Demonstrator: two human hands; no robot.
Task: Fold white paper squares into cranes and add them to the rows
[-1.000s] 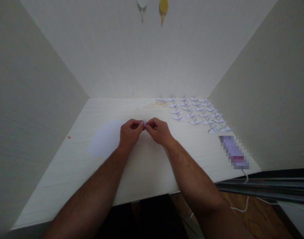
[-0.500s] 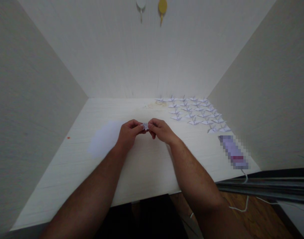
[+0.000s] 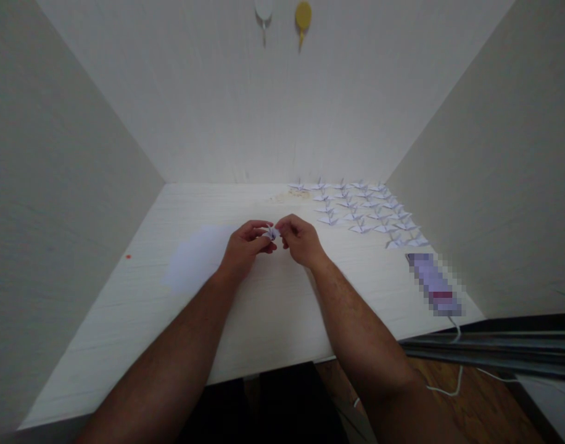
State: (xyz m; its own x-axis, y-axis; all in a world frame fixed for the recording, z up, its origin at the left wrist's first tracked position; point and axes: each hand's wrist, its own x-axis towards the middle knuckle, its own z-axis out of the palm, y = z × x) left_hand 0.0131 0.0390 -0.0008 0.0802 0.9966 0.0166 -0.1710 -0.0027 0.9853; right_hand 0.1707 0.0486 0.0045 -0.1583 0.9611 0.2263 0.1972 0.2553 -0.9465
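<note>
My left hand [image 3: 243,246] and my right hand [image 3: 301,239] meet above the middle of the white table [image 3: 139,308]. Both pinch a tiny folded piece of pale lilac paper [image 3: 272,233] between their fingertips. The paper is mostly covered by my fingers, so its exact shape is unclear. A pale lilac sheet of paper [image 3: 194,258] lies flat on the table just left of my left hand.
Several small folded paper cranes [image 3: 363,208] stand in rows at the back right of the table. A blurred-out oblong object [image 3: 434,283] with a white cable [image 3: 453,376] lies near the right edge. White walls enclose the table on three sides. Two round hooks [image 3: 303,15] hang on the back wall.
My hands have turned the small paper piece between the fingertips. The left fingers have shifted round it, and both hands have stayed over the same spot.
</note>
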